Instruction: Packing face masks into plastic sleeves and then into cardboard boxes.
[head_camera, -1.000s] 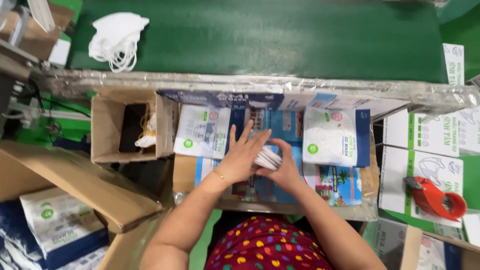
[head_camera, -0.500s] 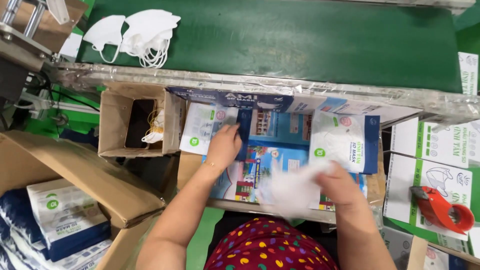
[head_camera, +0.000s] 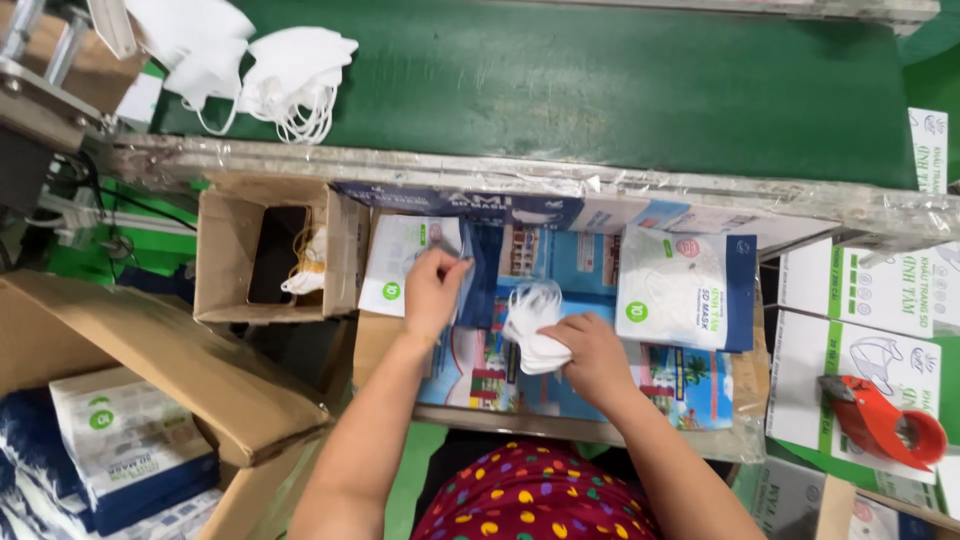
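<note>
Left hand: the left hand (head_camera: 433, 290) has fingers pinched on the upper edge of a white-and-blue pouch (head_camera: 405, 262), apparently to lift or open its mouth; the pouch lies flat at the left end of the work board.
Right hand: the right hand (head_camera: 592, 355) is closed around a folded stack of white masks (head_camera: 530, 320), thumb on top and fingers curled under, so the stack stays squared and its loops hang together.
Stack position: the masks sit near the middle of the printed work board (head_camera: 480, 375), just right of the pouch, not yet inside it.
Second pouch: another white-and-blue pouch (head_camera: 685, 288) lies flat to the right of the right hand, close but not touching.
Supply: loose white masks (head_camera: 270, 75) lie heaped on the green belt (head_camera: 600, 90), beyond the foil-wrapped rail (head_camera: 500, 180), well apart from both hands.
Left edge: an open cardboard box (head_camera: 265, 250) stands against the pouch's left side, so there is little room that way.
Right edge: a red tape dispenser (head_camera: 885, 425) rests on printed cartons (head_camera: 860, 340), clear of the work.
Near side: the board's front edge meets the person's dotted clothing (head_camera: 530, 495); free space is mostly between the hands.
</note>
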